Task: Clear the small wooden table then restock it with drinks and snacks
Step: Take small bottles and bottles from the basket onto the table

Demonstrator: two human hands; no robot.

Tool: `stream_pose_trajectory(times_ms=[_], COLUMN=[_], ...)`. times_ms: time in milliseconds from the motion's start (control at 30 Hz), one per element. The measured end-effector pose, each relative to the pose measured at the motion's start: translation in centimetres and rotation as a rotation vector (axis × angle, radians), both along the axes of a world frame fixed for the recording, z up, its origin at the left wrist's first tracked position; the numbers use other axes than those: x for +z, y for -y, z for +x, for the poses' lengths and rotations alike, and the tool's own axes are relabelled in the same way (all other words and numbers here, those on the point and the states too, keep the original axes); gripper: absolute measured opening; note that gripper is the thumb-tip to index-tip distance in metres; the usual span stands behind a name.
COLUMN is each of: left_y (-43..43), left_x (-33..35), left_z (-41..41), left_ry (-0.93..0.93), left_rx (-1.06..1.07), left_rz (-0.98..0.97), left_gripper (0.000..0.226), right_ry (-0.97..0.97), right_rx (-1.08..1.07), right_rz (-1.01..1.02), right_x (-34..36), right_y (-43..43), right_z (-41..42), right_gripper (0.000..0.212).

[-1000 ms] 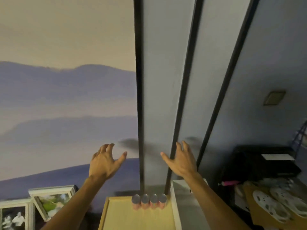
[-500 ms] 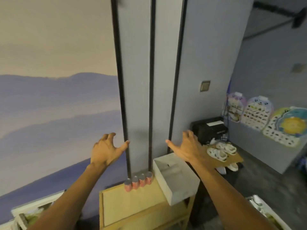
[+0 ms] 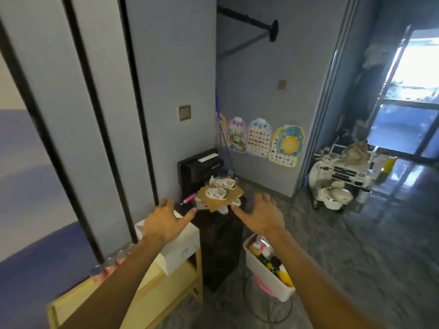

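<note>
- Nearest the camera, two bare forearms reach forward over the scene, both hands empty.
- Low left, the small wooden desk (image 3: 152, 298) shows its pale top, partly hidden under the left forearm.
- A row of pink cans (image 3: 111, 262) stands along the desk's far edge against the wall, blurred, just left of the left forearm and well below the left hand.
- A white box (image 3: 183, 245) sits on the desk's right end, directly under the left hand.
- The left hand (image 3: 164, 224) hovers palm down above that box, fingers (image 3: 166, 203) spread apart, touching nothing.
- To the right, a white bin (image 3: 266, 279) packed with bottles and snack packets rests on a round wire stool with a pink seat (image 3: 263, 288), below the right wrist.
- The right hand (image 3: 263, 217) is open too, fingers splayed, thumb pointing inward, gripping nothing, above the bin's far end.
- Between and beyond the hands, a dark stand (image 3: 221, 245) carries cardboard with small white shoes (image 3: 221, 188) on top.
- Farther back, picture charts (image 3: 259, 138) hang on the blue wall.
- Far right, white ride-on toy cars (image 3: 337, 181) sit by a bright doorway.
</note>
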State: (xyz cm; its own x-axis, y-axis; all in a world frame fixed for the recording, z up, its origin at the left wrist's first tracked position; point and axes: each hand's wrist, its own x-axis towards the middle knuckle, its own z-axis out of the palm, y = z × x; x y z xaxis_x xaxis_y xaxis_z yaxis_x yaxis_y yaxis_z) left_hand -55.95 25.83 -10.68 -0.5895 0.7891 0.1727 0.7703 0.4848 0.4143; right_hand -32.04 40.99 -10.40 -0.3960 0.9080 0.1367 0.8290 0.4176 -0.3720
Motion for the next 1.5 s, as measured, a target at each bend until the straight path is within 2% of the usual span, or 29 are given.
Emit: stream_pose_trajectory(times_ms=[133, 267, 500, 833, 1033, 1167, 1367, 1500], left_y=[-5.4, -10.3, -16.5, -28.4, -37.1, -41.4, -47.6, -52.4], left_x=[-0.4, -0.9, -3.6, -12.9, -20.4, -25.1, -32.0, -39.4], left_z=[6.5, 11.4, 15.2, 13.3, 11.2, 10.0, 9.5, 10.1], left_ry=[0.059, 0.091, 0.088, 0.185, 0.312, 0.373, 0.458, 0.495], left_rx=[-0.107, -0.158, -0.217, -0.271, -0.267, -0.248, -0.179, -0.081], left_rz=[-0.022, -0.043, -0.086, -0.232, -0.339, -0.428, -0.522, -0.551], left_gripper=[0.086, 0.093, 0.093, 0.103, 0.098, 0.093, 0.092, 0.098], right_ry=[0.018, 0.021, 0.045, 0.126, 0.235, 0.325, 0.407, 0.403], right_rx=[-0.081, -0.14, -0.161, -0.203, -0.151, -0.119, -0.039, 0.013], right_rz=[-0.043, -0.073, -0.116, -0.199, -0.291, -0.328, -0.414, -0.427], right_x=[-1.1, -2.3, -4.9, -14.1, -18.5, -21.7, -28.4, -35.2], right_y=[-2.1, -5.1, -10.2, -20.8, -28.7, -33.4, -40.7, -46.4], right_z=[6.2, 10.9, 13.8, 12.3, 9.0, 6.8, 5.0, 4.3], right_gripper=[0.112, 0.115, 0.116, 0.118, 0.091, 0.081, 0.073, 0.08])
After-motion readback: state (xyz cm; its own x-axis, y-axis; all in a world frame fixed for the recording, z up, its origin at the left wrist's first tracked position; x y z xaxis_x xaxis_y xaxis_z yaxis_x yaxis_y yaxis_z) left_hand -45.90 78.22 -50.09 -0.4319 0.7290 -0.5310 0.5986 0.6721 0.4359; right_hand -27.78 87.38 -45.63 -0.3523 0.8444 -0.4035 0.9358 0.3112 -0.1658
